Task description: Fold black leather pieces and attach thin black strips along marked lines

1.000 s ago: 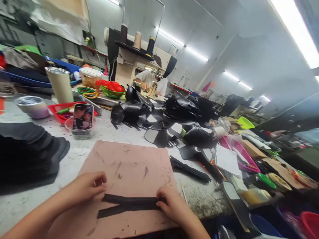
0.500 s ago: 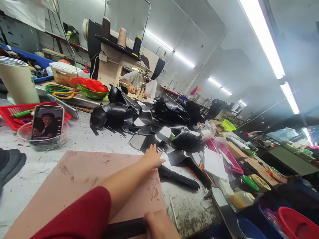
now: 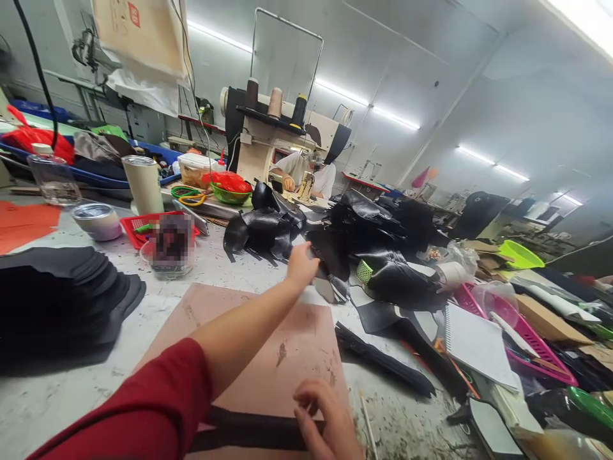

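Note:
My left hand [image 3: 302, 265] reaches out over the far edge of the pink board, its fingers closed on a black leather piece [image 3: 332, 255] beside the heap. A small grey-backed part [image 3: 325, 287] lies just below that piece. Close to me, my right hand [image 3: 332, 415] hovers at the end of a black strip [image 3: 258, 432], thumb and forefinger loosely curled and apart. Whether its fingertips touch the strip I cannot tell. The strip lies across the near part of the pink board [image 3: 287, 332], partly behind my left sleeve.
Stacked black pieces [image 3: 57, 306] stand at the left. Black leather parts [image 3: 263, 230] are heaped before a sewing machine [image 3: 253, 147], with a person seated behind it. A bundle of black strips [image 3: 383, 361], a notebook [image 3: 479, 348] and a pink basket [image 3: 541, 345] lie at the right.
My left hand has gone from spread fingers over the pieces to closed on a black one. My right hand's fingers have loosened at the strip's end. The view has swung left.

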`<state>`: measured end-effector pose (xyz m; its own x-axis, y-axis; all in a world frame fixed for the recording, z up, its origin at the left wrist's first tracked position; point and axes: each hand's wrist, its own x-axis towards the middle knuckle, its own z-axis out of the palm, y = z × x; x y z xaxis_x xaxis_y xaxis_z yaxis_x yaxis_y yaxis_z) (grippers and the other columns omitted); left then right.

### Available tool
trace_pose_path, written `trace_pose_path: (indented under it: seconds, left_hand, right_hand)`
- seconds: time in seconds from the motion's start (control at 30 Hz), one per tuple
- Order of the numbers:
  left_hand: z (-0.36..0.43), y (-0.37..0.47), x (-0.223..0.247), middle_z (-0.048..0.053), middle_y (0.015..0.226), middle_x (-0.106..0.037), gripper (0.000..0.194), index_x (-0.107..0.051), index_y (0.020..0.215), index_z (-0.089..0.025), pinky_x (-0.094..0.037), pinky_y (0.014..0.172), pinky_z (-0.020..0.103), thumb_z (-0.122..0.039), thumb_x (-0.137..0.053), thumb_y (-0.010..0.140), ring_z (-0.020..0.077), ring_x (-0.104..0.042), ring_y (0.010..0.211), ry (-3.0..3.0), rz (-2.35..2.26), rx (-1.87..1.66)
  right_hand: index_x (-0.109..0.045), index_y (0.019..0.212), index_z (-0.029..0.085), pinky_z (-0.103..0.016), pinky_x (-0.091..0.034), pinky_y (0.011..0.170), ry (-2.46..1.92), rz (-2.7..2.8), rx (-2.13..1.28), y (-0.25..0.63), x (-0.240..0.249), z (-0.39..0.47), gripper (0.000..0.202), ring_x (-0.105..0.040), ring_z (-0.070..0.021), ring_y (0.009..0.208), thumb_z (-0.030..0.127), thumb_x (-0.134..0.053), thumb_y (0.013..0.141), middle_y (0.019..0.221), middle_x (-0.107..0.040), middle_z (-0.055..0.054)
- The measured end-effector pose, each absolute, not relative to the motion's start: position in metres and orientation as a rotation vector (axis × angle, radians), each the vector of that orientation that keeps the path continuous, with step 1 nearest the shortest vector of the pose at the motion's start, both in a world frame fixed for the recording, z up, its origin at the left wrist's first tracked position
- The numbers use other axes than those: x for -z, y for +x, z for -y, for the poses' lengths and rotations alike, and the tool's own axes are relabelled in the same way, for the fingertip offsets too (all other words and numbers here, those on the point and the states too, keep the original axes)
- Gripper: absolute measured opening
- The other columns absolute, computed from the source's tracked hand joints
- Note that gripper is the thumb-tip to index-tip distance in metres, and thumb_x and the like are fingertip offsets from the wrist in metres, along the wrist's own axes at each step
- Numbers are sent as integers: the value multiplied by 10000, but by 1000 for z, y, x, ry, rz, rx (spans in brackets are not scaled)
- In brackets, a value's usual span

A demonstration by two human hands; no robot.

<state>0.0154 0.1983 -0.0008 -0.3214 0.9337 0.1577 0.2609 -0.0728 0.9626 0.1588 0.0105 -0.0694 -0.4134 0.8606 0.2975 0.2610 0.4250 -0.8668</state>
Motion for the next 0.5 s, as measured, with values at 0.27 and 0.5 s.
trace_pose_path:
  seconds: [0.27,0.5]
  left_hand:
    - [-74,-46,46,51,752,-684,349,-630,956,-147,-512,743,331,-53,-632,619,194,-650,762,621,-1445,-1456]
    - [-22,-59,48,91,1038,-665,554,-527,1160,-142,-495,815,298,-75,-613,616,194,-621,927,560,-1365,-1296]
  right_hand:
    - [-624,823,188,-209,-453,568,-915,512,-1968,70,57,-23,562,-596,-139,727,518,-812,408,852,-643,-33]
    - [-577,630,151,-154,-212,310,-1202,339,-1842,34,65,-27,330,-329,-36,337,456,-687,566,486,-524,44]
